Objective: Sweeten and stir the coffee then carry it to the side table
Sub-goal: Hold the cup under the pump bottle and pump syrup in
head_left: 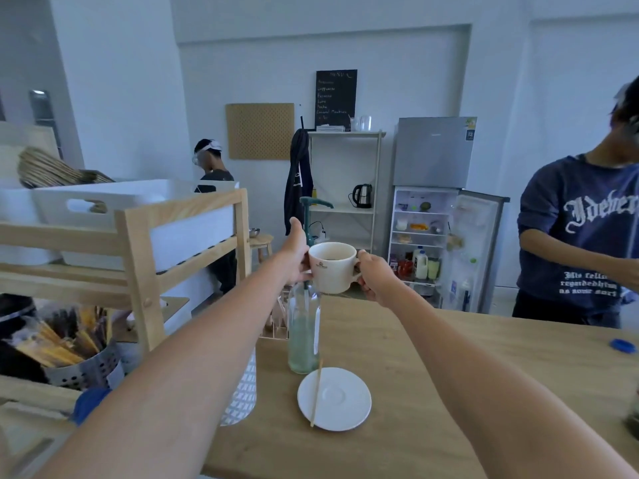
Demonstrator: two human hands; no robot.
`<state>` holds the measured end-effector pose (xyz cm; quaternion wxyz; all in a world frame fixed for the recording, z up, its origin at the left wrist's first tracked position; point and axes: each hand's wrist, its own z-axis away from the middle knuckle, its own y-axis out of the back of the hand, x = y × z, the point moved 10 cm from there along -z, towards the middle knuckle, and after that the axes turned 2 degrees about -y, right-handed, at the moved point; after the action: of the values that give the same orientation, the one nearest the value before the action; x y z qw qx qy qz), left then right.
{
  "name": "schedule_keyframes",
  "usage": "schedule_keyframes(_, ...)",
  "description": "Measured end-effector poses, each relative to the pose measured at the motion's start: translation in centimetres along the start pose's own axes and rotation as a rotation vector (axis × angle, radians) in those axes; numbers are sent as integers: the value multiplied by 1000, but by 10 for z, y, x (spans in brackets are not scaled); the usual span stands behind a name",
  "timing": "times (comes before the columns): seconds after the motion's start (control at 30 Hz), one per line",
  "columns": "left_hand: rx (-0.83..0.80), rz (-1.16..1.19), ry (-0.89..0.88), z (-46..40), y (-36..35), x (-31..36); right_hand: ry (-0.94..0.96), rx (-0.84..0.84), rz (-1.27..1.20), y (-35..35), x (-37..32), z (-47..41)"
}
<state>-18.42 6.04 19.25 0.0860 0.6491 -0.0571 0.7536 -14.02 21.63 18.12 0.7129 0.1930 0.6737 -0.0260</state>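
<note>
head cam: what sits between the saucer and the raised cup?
The glass pump bottle stands on the table between the saucer and the raised cup; head view.

You are facing pale walls [397,63]; far ahead a fridge [434,152] is standing open beside a white shelf unit [345,188], with a wooden rack [138,243] sitting near left.

Bare counter [466,368] lay open to the right of the saucer [334,398], as far as a blue cap [623,346] near the right edge. Just behind the saucer stood a glass pump bottle [303,331], with a patterned white container [243,392] close on its left. The wooden shelf rack [138,257] walled off the left side. A person in a navy sweatshirt [581,243] stood at the counter's far right.
</note>
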Motion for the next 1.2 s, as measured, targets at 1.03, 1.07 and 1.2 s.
schedule_keyframes(1.03, 17, -1254, -304, -107, -21, 139, 49, -10, -58, 6, -49, -62)
schedule_keyframes(1.07, -1, -1277, -295, -109, -22, 134, 55, -10, -48, 6, -49, -62)
schedule_keyframes(1.2, -41, -1285, -199, -111, -21, 125, 58, -6, -35, 6, -41, -64)
